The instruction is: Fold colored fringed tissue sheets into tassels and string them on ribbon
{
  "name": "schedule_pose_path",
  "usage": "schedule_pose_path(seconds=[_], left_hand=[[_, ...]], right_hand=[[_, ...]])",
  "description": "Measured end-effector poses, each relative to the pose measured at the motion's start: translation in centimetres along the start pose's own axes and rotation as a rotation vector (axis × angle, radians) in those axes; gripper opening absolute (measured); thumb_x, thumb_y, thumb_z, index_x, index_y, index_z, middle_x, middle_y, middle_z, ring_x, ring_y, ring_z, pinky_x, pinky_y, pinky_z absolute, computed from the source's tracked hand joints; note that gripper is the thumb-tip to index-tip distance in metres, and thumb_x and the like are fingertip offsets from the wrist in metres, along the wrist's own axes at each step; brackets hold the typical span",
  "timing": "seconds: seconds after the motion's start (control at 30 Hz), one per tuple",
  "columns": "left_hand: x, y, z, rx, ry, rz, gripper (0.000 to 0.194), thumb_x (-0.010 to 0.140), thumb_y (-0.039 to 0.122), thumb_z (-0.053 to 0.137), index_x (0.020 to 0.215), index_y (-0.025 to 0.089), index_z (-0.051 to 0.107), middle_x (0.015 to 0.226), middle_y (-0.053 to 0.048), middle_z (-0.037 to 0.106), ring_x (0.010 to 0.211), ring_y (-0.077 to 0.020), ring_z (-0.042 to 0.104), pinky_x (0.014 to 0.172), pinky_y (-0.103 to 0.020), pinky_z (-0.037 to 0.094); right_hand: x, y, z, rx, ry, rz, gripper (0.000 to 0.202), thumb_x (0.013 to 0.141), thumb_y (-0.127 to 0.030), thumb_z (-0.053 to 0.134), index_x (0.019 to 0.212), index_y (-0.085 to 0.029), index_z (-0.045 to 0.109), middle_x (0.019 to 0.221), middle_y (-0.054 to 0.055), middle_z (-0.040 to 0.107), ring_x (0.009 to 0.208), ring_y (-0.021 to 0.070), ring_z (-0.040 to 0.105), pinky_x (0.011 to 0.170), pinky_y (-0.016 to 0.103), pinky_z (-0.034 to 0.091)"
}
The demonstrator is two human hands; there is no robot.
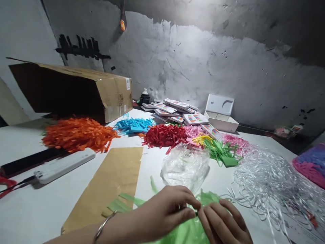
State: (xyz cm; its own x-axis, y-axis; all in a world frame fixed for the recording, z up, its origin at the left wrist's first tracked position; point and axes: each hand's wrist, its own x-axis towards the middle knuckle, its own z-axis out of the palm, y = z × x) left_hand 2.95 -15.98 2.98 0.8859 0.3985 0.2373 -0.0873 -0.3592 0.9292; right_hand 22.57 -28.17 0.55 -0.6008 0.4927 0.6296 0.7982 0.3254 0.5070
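Head view: on the white table [150,165], light-green tissue-like strips [188,234] are lying under our left hand [170,205], apparently pinching their edge, and our right hand [223,222] (its grip we cannot tell); we should be pulling lightly.

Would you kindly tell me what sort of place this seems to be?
Probably a small craft workroom: bundles of red paper strips, an open cardboard box and loose silvery strands share a white table.
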Motion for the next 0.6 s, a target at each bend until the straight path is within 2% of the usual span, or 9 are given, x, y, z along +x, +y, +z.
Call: schedule_pose_path(seconds=[0.07, 0.1, 0.13, 0.2, 0.37, 0.5, 0.6], left_hand=[[1.2, -1.4, -0.3, -0.318, -0.074, -0.262, 0.029, 0.077, 0.044, 0.079, 0.084, 0.015, 0.077, 0.062, 0.001, 0.060, 0.052, -0.0095, 0.046, 0.052, -0.023, 0.037], [1.6, -2.1, -0.4, -0.458, -0.094, -0.370, 0.034, 0.067, 0.045, 0.086, 0.078, 0.014, 0.076, 0.053, 0.005, 0.053, 0.045, -0.0063, 0.037, 0.046, -0.022, 0.029], [1.7, -2.7, -0.5, -0.559, -0.102, -0.450, 0.038, 0.060, 0.043, 0.090, 0.075, 0.013, 0.075, 0.050, 0.007, 0.049, 0.042, -0.0044, 0.031, 0.044, -0.021, 0.022], [1.7, -3.4, -0.5, -0.652, -0.109, -0.518, 0.037, 0.054, 0.037, 0.094, 0.071, 0.012, 0.072, 0.049, 0.007, 0.051, 0.041, -0.0037, 0.033, 0.043, -0.021, 0.021], [1.0, -3.1, 0.5, -0.768, -0.085, -0.518, 0.036, 0.056, 0.033, 0.091, 0.070, 0.014, 0.064, 0.062, 0.000, 0.065, 0.044, -0.0058, 0.045, 0.042, -0.019, 0.030], [0.9, -3.4, 1.4, -0.721, 0.080, -0.419, 0.038, 0.060, 0.036, 0.092, 0.071, 0.014, 0.063, 0.060, 0.003, 0.060, 0.047, -0.0055, 0.046, 0.045, -0.018, 0.033], [0.7, -4.0, 1.6, -0.655, 0.168, -0.348, 0.042, 0.064, 0.046, 0.090, 0.076, 0.013, 0.066, 0.064, 0.001, 0.061, 0.055, -0.0092, 0.052, 0.052, -0.021, 0.041]], right_hand=[[0.1, -0.1, 0.3, 0.031, 0.017, 0.072, 0.026, 0.099, -0.009, 0.049, 0.108, -0.018, 0.073, 0.091, 0.001, 0.079, 0.082, 0.0172, 0.075, 0.083, 0.036, 0.054], [0.0, -0.3, 0.6, 0.056, 0.039, 0.119, 0.026, 0.099, -0.009, 0.050, 0.110, -0.017, 0.072, 0.092, 0.002, 0.079, 0.084, 0.0181, 0.075, 0.085, 0.037, 0.055], [-0.1, -0.6, 1.0, 0.092, 0.069, 0.164, 0.025, 0.098, -0.010, 0.050, 0.111, -0.017, 0.071, 0.091, 0.003, 0.078, 0.084, 0.0188, 0.075, 0.086, 0.038, 0.054], [-0.3, -1.3, 1.8, 0.185, 0.160, 0.254, 0.024, 0.096, -0.010, 0.053, 0.111, -0.015, 0.071, 0.088, 0.005, 0.077, 0.083, 0.0196, 0.074, 0.087, 0.039, 0.054], [0.1, -3.5, 3.7, 0.455, 0.321, 0.524, 0.029, 0.088, -0.003, 0.058, 0.110, -0.019, 0.069, 0.083, 0.006, 0.070, 0.075, 0.0187, 0.068, 0.081, 0.039, 0.056], [0.2, -4.8, 4.5, 0.575, 0.295, 0.714, 0.027, 0.095, -0.013, 0.053, 0.115, -0.022, 0.070, 0.091, 0.008, 0.069, 0.080, 0.0188, 0.071, 0.068, 0.027, 0.059], [-0.1, -5.5, 5.0, 0.560, 0.291, 0.757, 0.032, 0.095, -0.019, 0.056, 0.125, -0.023, 0.068, 0.097, 0.008, 0.071, 0.082, 0.0200, 0.074, 0.068, 0.024, 0.060]])
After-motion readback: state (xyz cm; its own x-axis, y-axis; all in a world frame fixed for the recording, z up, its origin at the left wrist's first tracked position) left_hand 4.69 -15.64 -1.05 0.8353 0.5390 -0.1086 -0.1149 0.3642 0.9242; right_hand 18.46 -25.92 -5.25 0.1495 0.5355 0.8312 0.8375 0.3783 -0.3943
